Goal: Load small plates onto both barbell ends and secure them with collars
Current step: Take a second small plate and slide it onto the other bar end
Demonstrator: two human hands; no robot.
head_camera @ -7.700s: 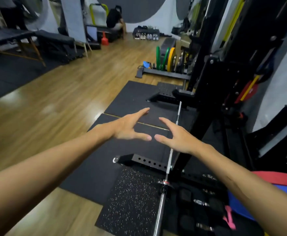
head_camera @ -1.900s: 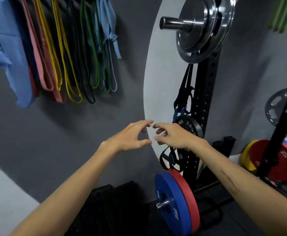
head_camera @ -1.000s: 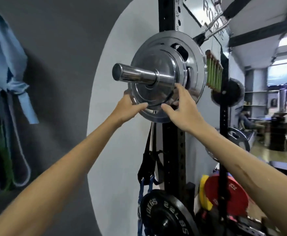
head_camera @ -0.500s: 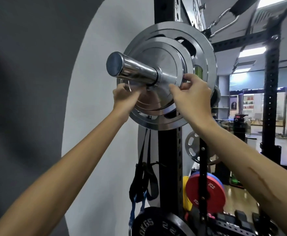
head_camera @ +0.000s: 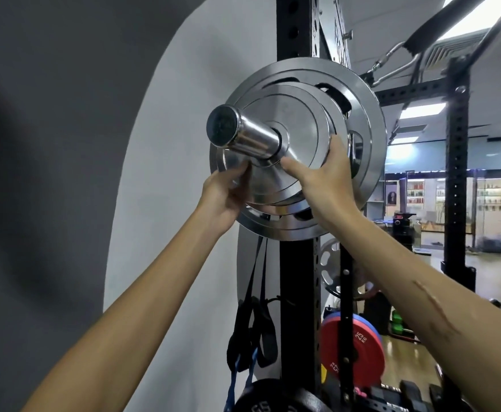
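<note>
A chrome storage peg (head_camera: 243, 135) juts out from a black rack upright (head_camera: 295, 278) at head height. Several chrome plates hang on it, stacked small in front of large. The front small plate (head_camera: 293, 135) is gripped on both sides: my left hand (head_camera: 228, 194) holds its lower left edge, my right hand (head_camera: 323, 176) wraps its right edge with the thumb on the face. A large chrome plate (head_camera: 368, 129) sits behind. No barbell or collar is in view.
Black straps (head_camera: 252, 331) hang below the plates. A black plate (head_camera: 276, 396) and a red 25 kg plate (head_camera: 359, 349) sit low on the rack. Another rack post (head_camera: 457, 173) stands to the right, with open gym floor beyond. A grey and white wall fills the left.
I turned from the barbell to the rack's plate peg. Both hands rose to the chrome plates and closed on the front small plate; my right thumb has shifted onto its face.
</note>
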